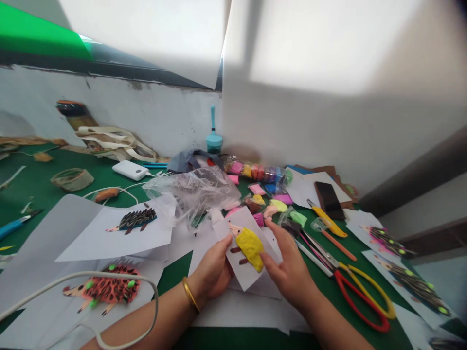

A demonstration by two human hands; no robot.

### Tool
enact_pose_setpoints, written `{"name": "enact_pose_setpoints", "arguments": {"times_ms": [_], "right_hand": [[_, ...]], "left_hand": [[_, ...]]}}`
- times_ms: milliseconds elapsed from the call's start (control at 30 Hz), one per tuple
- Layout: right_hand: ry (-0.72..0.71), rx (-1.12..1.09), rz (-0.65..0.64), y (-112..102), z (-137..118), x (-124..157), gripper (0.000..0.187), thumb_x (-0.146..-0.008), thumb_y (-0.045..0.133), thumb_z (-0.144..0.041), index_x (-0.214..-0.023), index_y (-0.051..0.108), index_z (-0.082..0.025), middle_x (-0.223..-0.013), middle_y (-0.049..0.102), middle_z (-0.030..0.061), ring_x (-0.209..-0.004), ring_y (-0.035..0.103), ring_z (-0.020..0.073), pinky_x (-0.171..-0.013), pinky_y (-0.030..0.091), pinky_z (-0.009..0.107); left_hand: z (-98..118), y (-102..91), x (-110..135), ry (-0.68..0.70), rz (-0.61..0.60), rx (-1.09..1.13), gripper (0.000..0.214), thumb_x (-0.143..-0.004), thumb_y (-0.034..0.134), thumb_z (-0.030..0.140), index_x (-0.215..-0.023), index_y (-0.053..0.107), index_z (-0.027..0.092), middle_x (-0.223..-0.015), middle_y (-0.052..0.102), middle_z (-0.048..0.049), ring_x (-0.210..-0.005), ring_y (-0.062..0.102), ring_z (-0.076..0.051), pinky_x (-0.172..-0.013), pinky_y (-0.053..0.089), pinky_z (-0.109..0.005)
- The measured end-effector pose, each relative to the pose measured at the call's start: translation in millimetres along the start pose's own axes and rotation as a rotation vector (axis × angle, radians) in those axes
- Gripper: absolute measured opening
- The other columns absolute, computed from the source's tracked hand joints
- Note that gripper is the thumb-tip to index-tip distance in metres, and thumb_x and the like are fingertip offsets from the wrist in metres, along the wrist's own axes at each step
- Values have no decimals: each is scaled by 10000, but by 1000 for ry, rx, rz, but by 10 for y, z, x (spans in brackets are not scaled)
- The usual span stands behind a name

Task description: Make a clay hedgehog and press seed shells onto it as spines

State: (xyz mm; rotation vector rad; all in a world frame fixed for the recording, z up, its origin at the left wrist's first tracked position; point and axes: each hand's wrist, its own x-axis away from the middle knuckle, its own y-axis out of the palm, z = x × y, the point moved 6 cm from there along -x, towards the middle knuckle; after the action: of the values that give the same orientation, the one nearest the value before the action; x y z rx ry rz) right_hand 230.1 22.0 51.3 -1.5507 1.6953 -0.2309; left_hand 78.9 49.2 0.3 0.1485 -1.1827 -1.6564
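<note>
In the middle of the head view I see a small white paper card (246,283) with a hedgehog picture whose body is covered in yellow clay (249,247). My left hand (215,267), with a gold bangle at the wrist, pinches the card's left edge between thumb and fingers. The thumb of my right hand (290,265) touches the right side of the clay. Its index finger stretches up, apart from the thumb, beside the card. Behind the card lie several packets of coloured clay (279,205).
Scissors (359,287), a yellow utility knife (328,219) and a phone (329,199) lie at right. Finished hedgehog pictures (109,284) rest on paper at left, under a looping white cable (155,291). A plastic bag (197,192) and power bank (130,170) lie farther back.
</note>
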Motion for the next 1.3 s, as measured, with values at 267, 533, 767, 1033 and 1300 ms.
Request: {"name": "enact_pose_setpoints", "arguments": {"times_ms": [267,533,767,1033,1300], "right_hand": [[451,-645,-44,182,322,68,593,-929,526,-447,-1470,354,-274,-896,623,14,-774,622,170,-683,522,297],[366,-598,43,98,331,59,523,-970,466,-406,-1461,374,-253,-1038,676,66,-844,668,198,-709,558,319],[-119,108,120,-126,22,8,430,-940,493,-278,-1369,520,-284,-1360,543,88,-1225,518,282,-1019,433,491],[-309,422,22,-29,-225,-11,326,-904,547,-254,-1204,667,-300,-1462,466,57,-1321,411,331,-1055,359,558],[-340,396,71,-52,-277,20,337,-888,565,-245,-1210,649,-298,-1443,481,61,-1326,407,328,-1070,342,571]], "left_hand": [[-50,72,12,15,-214,-59,348,-908,591,315,-1215,621,155,-1029,699,-110,-844,648,-195,-811,497,-321],[-131,165,95,-97,-383,-201,375,-823,683,195,-1190,652,120,-1185,658,-168,-1079,622,-287,-942,456,-389],[-104,35,26,-52,-212,-103,359,-884,633,251,-1230,625,157,-1213,652,-155,-1097,619,-284,-953,463,-420],[-62,63,38,-10,-242,-155,364,-856,669,227,-1212,647,154,-1231,646,-153,-1079,620,-281,-949,462,-412],[-80,42,19,6,-243,-164,349,-880,653,286,-1203,653,155,-1212,660,-155,-1083,623,-285,-946,461,-405]]}}
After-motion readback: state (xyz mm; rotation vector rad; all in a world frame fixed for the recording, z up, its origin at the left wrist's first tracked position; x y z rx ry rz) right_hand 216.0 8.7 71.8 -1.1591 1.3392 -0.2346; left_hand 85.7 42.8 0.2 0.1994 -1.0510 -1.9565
